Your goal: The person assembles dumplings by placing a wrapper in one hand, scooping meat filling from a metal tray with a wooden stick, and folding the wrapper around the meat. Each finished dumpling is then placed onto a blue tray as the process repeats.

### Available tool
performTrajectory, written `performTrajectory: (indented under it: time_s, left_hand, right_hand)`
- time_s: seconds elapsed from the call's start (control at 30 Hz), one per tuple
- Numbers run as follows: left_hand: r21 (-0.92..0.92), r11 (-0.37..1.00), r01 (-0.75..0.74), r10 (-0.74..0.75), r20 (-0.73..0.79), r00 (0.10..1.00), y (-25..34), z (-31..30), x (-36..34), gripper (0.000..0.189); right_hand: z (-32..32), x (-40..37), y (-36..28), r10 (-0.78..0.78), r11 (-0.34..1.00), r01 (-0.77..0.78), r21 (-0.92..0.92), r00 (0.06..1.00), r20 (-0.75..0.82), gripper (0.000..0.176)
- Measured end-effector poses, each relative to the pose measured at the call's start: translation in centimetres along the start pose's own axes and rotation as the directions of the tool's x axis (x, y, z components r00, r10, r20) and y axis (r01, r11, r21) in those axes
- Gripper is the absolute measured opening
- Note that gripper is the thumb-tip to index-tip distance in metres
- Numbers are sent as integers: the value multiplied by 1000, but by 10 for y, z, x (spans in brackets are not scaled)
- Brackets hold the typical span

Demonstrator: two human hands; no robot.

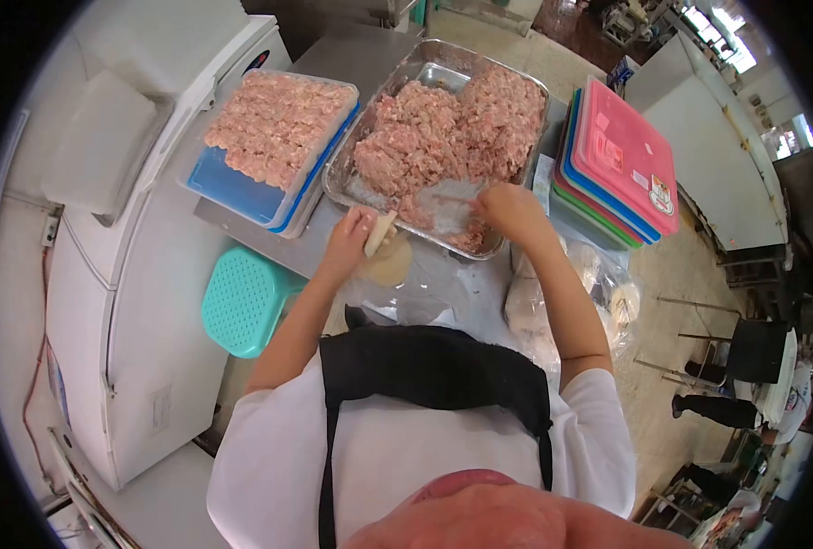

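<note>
My left hand is closed round a pale, folded dough wrapper with some filling at its edge. Just below it lies a round flat wrapper on clear plastic. My right hand reaches over the near right part of a metal tray, its fingers pressed together; what they hold is too small to make out. Ground meat fills much of the tray in big mounds, with smaller bits near my right hand. To the left, a clear container bears rows of shaped meat pieces.
A stack of coloured lids stands right of the tray. Below it sits a plastic bag of round wrappers. A turquoise stool is beside the table at left, near a white freezer. Another person is far right.
</note>
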State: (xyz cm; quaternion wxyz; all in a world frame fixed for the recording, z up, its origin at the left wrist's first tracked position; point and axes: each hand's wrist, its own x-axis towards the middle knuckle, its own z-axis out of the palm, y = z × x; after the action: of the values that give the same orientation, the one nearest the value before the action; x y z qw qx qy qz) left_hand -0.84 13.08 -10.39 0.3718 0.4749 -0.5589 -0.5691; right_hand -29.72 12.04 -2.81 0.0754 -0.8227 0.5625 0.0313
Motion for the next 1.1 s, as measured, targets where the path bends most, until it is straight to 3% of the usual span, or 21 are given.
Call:
performTrajectory:
  time_s: [0.03, 0.07, 0.17, 0.3, 0.33, 0.37, 0.43, 0.47, 0.53, 0.57, 0.6, 0.67, 0.7, 0.8, 0.87, 0.93, 0.97, 1.03, 1.07, 1.1]
  left_hand:
    - [-298, 944, 138, -117, 89, 989, 0, -2, 2, 18]
    - [-552, 785, 281, -196, 209, 958, 0, -3, 6, 19]
    - [-366, 923, 117, -42, 206, 978, -12, -2, 7, 27]
    - [-474, 849, 234, -110, 274, 955, 7, -11, 8, 31]
    - [-534, 797, 283, -122, 317, 941, 10, -17, 10, 31]
    - [-587, 738, 333, -129, 362, 923, 13, -21, 10, 31]
    - [-570, 760, 311, -120, 348, 930, 24, -17, 10, 31]
    - [-561, 772, 299, -116, 338, 934, 31, -18, 9, 31]
    - [-228, 966, 121, -19, 408, 913, 43, -29, 6, 33]
    - [-52, 999, 9, 16, 454, 891, 47, -33, 5, 35]
    - [-2, 1000, 0, 1, 478, 878, 50, -36, 3, 34]
    - [96, 995, -23, -30, 518, 855, 52, -40, 2, 33]
    - [140, 981, -135, 41, 528, 848, 51, -41, 1, 32]
    - [283, 851, -442, 226, 562, 795, 51, -42, -1, 31]
    - [400, 695, -597, 311, 581, 752, 55, -41, -4, 30]
    - [460, 604, -651, 387, 545, 744, 53, -39, -3, 30]
    - [488, 556, -672, 425, 528, 735, 52, -37, -3, 31]
    - [408, 588, -699, 466, 535, 704, 65, -37, 2, 31]
    - [369, 602, -708, 487, 534, 691, 72, -37, 4, 31]
    - [309, 730, -610, 407, 521, 750, 74, -39, 4, 30]
  right_hand:
    - [12, 7, 3, 17, 999, -18, -43, 1000, -21, 21]
    - [24, 14, 6, 32, 996, -36, -86, 999, -44, 22]
    - [58, -1, -32, -40, 999, 40, -12, 996, -74, 29]
    - [21, 5, -6, 120, 989, -117, 88, 992, -31, 27]
    - [29, 11, 0, 163, 985, -153, 84, 979, -126, 32]
    - [43, 14, -1, 112, 993, -110, 34, 992, -62, 34]
    - [60, 25, -17, 15, 999, -11, -53, 997, 70, 39]
    - [68, 23, -37, 103, 971, -108, 212, 994, 36, 39]
    - [69, 22, -38, 111, 900, -108, 422, 994, 19, 38]
    - [71, 20, -36, 117, 847, -107, 520, 993, 14, 38]
    - [73, 18, -27, 125, 763, -139, 631, 990, 67, 38]
    - [53, 13, -11, 137, 802, -154, 577, 988, 73, 38]
    - [43, 11, -8, 141, 820, -162, 549, 987, 80, 38]
    - [31, 7, -5, 254, 949, -265, 170, 964, 81, 38]
    - [40, -2, -35, 248, 953, -252, 170, 968, 47, 38]
    - [47, -8, -50, 205, 964, -195, 181, 978, -38, 38]
    - [49, -9, -46, 205, 942, -193, 277, 979, -17, 38]
    - [47, -11, -35, 195, 868, -184, 461, 980, 24, 38]
    - [45, -11, -29, 217, 871, -210, 445, 976, 35, 38]
    - [39, -12, -27, 236, 873, -233, 429, 971, 47, 39]
